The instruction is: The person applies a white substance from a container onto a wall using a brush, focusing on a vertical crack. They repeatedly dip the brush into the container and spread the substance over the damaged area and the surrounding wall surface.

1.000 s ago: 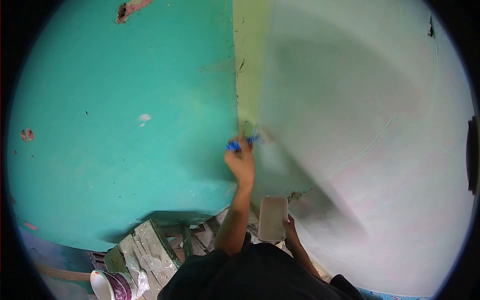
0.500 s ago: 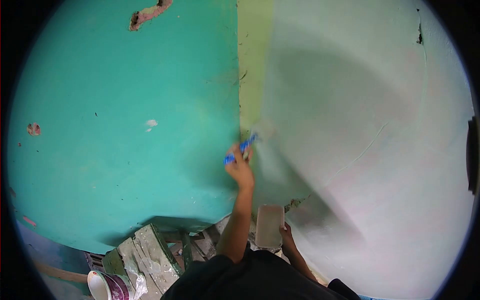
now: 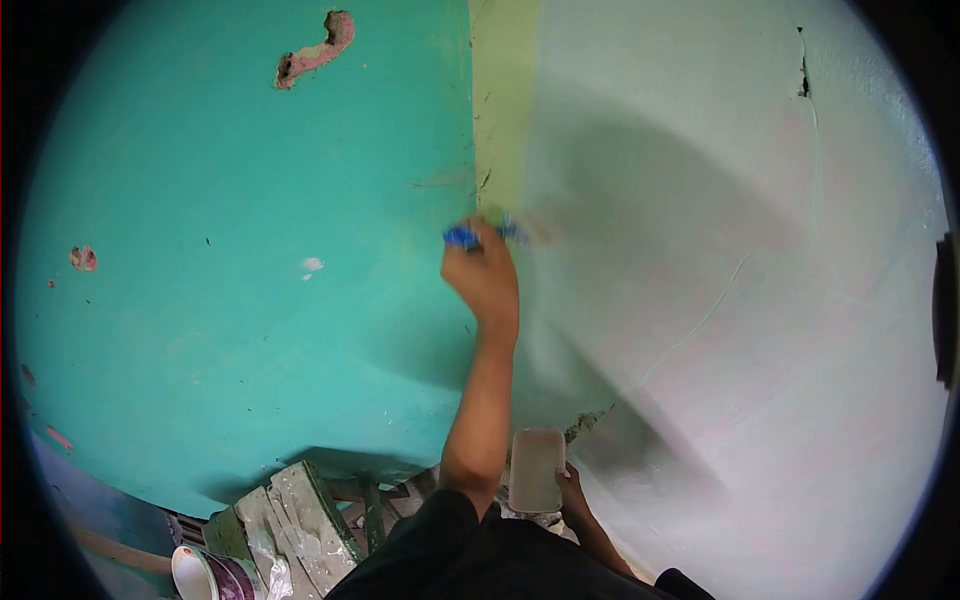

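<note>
My left hand (image 3: 483, 280) is closed around the blue handle of a paintbrush (image 3: 463, 237), raised at the corner where the turquoise and pale walls meet. The brush points right, its pale bristles smeared by motion over the pale wall (image 3: 680, 250). A yellow-green strip (image 3: 505, 110) runs up the corner above the brush. Lower down, my right hand (image 3: 572, 495) grips the right side of a rectangular plastic tub (image 3: 538, 433), held in front of my body. The tub looks pale inside; I cannot make out its contents clearly.
A paint-spattered wooden bench (image 3: 305, 520) stands below left, beside a white and purple bucket (image 3: 190, 572). The turquoise wall (image 3: 200, 340) has a gouged hole (image 3: 315, 50) near the top and smaller chips. A crack (image 3: 803, 75) marks the pale wall at upper right.
My left hand has moved up along the corner with the paintbrush, which has turned closer to level. The view has tilted slightly upward. My right hand still holds the tub.
</note>
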A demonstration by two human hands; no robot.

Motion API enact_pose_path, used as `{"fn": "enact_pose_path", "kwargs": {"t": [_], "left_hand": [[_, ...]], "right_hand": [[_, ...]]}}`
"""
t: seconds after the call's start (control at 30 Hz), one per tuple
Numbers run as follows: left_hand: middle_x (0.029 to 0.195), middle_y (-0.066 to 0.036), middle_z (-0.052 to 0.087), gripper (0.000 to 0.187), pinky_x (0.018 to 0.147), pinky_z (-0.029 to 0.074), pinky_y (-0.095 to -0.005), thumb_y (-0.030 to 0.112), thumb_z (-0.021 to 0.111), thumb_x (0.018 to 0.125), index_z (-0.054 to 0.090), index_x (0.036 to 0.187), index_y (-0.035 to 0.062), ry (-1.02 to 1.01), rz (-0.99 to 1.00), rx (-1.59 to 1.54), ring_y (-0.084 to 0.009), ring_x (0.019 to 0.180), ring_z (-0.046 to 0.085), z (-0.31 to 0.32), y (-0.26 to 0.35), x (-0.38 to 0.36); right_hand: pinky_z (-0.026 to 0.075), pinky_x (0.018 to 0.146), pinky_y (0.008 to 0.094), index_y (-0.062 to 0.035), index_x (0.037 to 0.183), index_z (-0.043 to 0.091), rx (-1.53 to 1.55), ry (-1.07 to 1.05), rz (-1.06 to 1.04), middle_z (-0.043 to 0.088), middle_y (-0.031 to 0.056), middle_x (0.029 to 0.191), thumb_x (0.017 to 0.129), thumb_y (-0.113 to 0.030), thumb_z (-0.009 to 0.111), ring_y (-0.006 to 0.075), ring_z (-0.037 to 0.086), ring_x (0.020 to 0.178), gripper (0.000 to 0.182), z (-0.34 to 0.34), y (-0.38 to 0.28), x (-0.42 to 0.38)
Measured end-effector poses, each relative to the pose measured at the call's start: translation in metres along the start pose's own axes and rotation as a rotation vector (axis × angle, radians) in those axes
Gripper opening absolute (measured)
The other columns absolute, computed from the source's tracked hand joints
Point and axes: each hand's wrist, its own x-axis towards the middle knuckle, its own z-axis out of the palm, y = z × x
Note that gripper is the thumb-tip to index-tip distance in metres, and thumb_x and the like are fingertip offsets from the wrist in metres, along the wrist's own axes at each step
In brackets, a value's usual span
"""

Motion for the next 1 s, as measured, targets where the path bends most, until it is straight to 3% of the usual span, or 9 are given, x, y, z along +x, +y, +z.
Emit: {"fn": "enact_pose_path", "kwargs": {"t": [0.13,0.3,0.4,0.5,0.6,0.73,0.8,0.9,1.0], "left_hand": [[0.068,-0.01,0.061,0.019,0.055,0.053,-0.0299,0.008,0.056,0.09,0.057,0.08,-0.0083,0.079,0.314,-0.144,-0.0147,0.06,0.06,0.058,0.081,0.08],[0.068,-0.012,0.062,0.019,0.054,0.053,-0.029,0.006,0.056,0.087,0.055,0.073,-0.0067,-0.018,0.071,-0.753,-0.0173,0.06,0.062,0.08,0.16,0.134],[0.069,-0.011,0.062,0.017,0.057,0.053,-0.0282,0.006,0.056,0.087,0.055,0.075,-0.006,0.005,-0.087,-0.824,-0.0171,0.061,0.062,0.075,0.137,0.126],[0.085,-0.01,0.062,0.015,0.07,0.054,-0.0309,0.01,0.057,0.091,0.056,0.089,-0.0045,0.008,-0.288,-0.832,-0.0178,0.076,0.062,0.054,0.074,0.072],[0.068,-0.003,0.054,0.025,0.058,0.037,-0.0264,0.017,0.054,0.092,0.048,0.07,0.0062,0.093,-0.356,-0.667,-0.0103,0.062,0.05,0.011,0.009,-0.002],[0.079,-0.006,0.059,0.023,0.059,0.05,-0.0284,0.02,0.058,0.096,0.057,0.091,-0.003,0.098,-0.444,-0.434,-0.0145,0.068,0.058,-0.064,-0.093,-0.094],[0.074,-0.008,0.061,0.022,0.056,0.05,-0.0318,0.016,0.059,0.094,0.059,0.09,-0.0062,0.135,-0.521,-0.259,-0.0175,0.062,0.059,-0.092,-0.126,-0.116],[0.067,-0.014,0.062,0.02,0.055,0.049,-0.0364,0.011,0.058,0.092,0.059,0.084,-0.0073,-0.09,-0.442,0.294,-0.0228,0.056,0.06,-0.104,-0.149,-0.117],[0.063,-0.019,0.06,0.018,0.054,0.046,-0.0397,0.007,0.056,0.089,0.058,0.078,-0.0075,-0.12,-0.128,0.34,-0.0278,0.055,0.06,-0.06,-0.094,-0.079]], "right_hand": [[0.051,0.09,0.0439,-0.0092,0.145,0.022,0.013,-0.008,0.038,0.048,0.017,0.13,0.099,-0.033,0.052,0.0285,0.053,0.116,0.06,0.005,-0.012,-0.016],[0.05,0.091,0.0442,-0.0104,0.145,0.022,0.005,0.026,0.058,0.047,0.0173,0.13,0.099,-0.034,0.052,0.0288,0.053,0.116,0.06,0.004,-0.002,-0.015],[0.05,0.091,0.0442,-0.0104,0.145,0.022,0.025,0.011,0.033,0.047,0.0175,0.13,0.099,-0.035,0.052,0.0293,0.052,0.116,0.061,0.001,-0.001,-0.019],[0.049,0.092,0.0449,-0.0104,0.146,0.021,0.045,0.014,0.035,0.047,0.0178,0.13,0.099,-0.035,0.052,0.0297,0.052,0.117,0.061,0.006,-0.008,-0.028],[0.049,0.092,0.0462,-0.0108,0.146,0.021,0.047,0.023,0.043,0.047,0.0178,0.13,0.099,-0.035,0.052,0.03,0.051,0.118,0.061,0.006,-0.01,-0.027],[0.05,0.09,0.0477,-0.0115,0.146,0.021,0.029,0.051,0.048,0.047,0.0171,0.13,0.099,-0.035,0.052,0.0304,0.052,0.117,0.061,0.0,-0.002,-0.024],[0.051,0.089,0.0484,-0.0116,0.146,0.021,0.017,0.016,0.055,0.047,0.0167,0.13,0.098,-0.034,0.052,0.0307,0.053,0.117,0.061,0.001,-0.006,-0.028],[0.051,0.088,0.0492,-0.0116,0.146,0.022,0.001,0.004,0.063,0.047,0.0165,0.131,0.098,-0.034,0.052,0.0311,0.053,0.116,0.061,0.002,-0.009,-0.025],[0.055,0.078,0.046,-0.0103,0.146,0.02,-0.009,0.006,0.032,0.05,0.0184,0.126,0.096,-0.041,0.054,0.0305,0.057,0.111,0.068,-0.001,0.003,-0.018]]}}
